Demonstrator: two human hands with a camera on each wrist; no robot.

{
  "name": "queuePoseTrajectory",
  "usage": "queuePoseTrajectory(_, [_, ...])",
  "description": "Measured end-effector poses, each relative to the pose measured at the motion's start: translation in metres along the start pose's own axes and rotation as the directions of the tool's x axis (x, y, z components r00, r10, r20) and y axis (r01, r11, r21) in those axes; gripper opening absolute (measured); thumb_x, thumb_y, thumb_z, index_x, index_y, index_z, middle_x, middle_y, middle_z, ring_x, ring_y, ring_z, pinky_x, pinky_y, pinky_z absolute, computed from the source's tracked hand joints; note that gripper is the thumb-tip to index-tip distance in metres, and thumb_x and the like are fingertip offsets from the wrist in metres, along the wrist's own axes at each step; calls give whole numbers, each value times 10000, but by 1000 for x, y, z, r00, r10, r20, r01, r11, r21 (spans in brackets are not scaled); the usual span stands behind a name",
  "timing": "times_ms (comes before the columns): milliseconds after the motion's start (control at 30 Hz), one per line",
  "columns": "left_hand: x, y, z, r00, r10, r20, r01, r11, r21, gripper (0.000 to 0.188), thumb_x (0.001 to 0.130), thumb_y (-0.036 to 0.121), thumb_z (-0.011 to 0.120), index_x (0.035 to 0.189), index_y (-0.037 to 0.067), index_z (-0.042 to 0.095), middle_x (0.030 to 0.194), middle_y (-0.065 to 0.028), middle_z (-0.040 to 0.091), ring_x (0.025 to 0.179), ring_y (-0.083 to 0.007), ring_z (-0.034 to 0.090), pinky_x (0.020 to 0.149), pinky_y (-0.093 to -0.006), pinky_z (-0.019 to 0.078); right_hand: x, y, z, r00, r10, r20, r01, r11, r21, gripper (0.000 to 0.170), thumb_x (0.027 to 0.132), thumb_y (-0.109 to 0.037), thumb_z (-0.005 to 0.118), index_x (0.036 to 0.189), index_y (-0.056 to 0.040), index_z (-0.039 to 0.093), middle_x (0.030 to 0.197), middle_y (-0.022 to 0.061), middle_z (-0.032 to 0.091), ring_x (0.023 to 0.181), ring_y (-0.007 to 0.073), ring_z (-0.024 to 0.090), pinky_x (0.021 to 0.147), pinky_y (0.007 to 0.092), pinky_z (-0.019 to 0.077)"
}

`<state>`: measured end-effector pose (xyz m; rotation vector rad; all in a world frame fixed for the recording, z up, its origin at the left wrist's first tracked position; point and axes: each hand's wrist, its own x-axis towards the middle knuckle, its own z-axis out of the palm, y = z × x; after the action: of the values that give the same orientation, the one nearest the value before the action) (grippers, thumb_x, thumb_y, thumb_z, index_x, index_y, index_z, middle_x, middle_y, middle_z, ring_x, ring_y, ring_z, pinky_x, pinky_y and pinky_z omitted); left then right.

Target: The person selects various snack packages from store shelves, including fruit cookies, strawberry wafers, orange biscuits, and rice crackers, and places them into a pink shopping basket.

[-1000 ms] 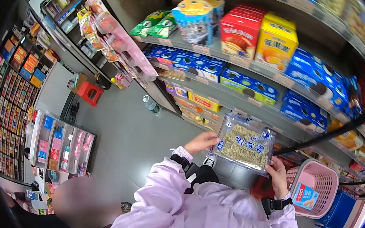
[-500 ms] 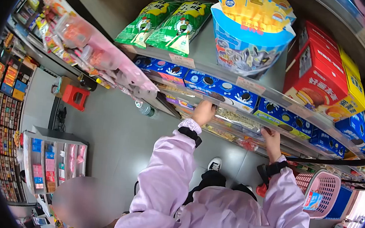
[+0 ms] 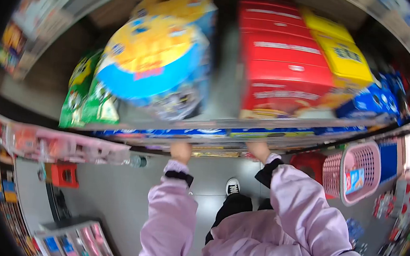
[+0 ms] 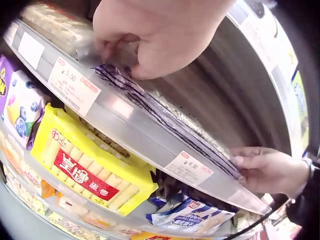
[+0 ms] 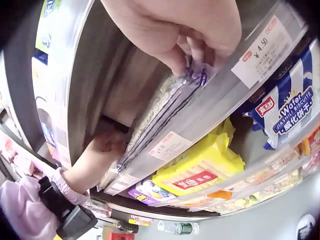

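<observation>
A flat, clear bag of sesame candy (image 4: 175,117) with dark blue-purple edges lies along the front of a shelf, just behind the price rail. My left hand (image 4: 160,35) pinches its left corner, fingers curled down at the edge. At the other end, my right hand (image 5: 185,30) grips the right corner between thumb and fingers. Seen from the head view, both the left hand (image 3: 181,151) and the right hand (image 3: 258,150) reach under the upper shelf, which hides the bag and most of the fingers. Left of the bag sits another clear pack of pale snacks (image 4: 57,30).
Below are a yellow pack of egg rolls (image 4: 82,162) and wafer biscuits (image 4: 192,215). Red boxes (image 3: 285,61) and blue-yellow tubs (image 3: 157,59) stand on the shelf above the hands. A pink basket (image 3: 331,170) is at the right, a red stool (image 3: 64,175) at the left.
Both hands have carried the sesame candy bag from in front of the body forward onto the lower shelf. The head has moved closer over the shelves, and the bag has gone from the head view.
</observation>
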<state>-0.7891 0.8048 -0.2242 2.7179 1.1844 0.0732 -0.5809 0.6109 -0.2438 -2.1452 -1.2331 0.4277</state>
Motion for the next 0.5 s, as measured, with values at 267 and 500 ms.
queuePoseTrajectory(267, [-124,138,-33,958,204,-199,-278,825,-493,388,772,10,469,1154,-39,416,1212,-265,385,1126,-395,375,946,-408,310,-143,-21,-117,986,-152,63,119,924,364,413,763,-110,517,1157,-9,444,1127,177,497,1044,278,480,897,349,370])
queuePoseTrajectory(500, [-222,330,8,703,683,198,-374,593,-713,277,793,104,507,1048,-3,530,923,-164,597,814,-271,593,733,-334,461,-348,54,-217,976,109,188,-182,883,433,320,807,-158,530,1087,-4,506,980,140,581,890,232,564,787,323,439])
